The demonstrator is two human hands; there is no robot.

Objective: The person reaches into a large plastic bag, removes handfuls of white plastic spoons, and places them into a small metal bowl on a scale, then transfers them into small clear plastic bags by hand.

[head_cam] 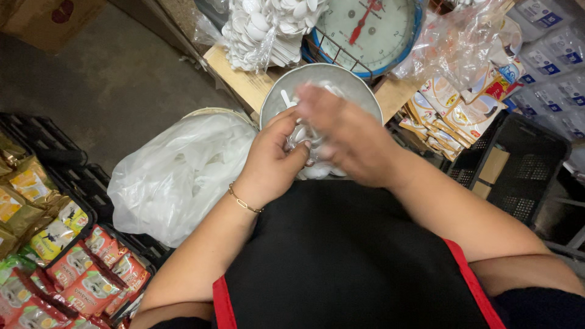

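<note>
White plastic spoons [303, 135], bunched, long axes not discernible, one handle pointing up-left; pinched by left hand [271, 159]. Right hand [347, 137] blurred, laid over them, grip cannot be told. Beneath: metal bowl [341, 82]; behind: dial scale [365, 30]; left: white plastic bag [177, 173].

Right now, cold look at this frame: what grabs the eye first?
Dead centre, both hands meet over a round metal bowl: the left hand pinches a clear bag of white plastic spoons, the right hand is blurred across it. Just behind the bowl sits a dial scale with a red needle, with a heap of white spoons to its left. A big white plastic sack bulges at lower left.
</note>
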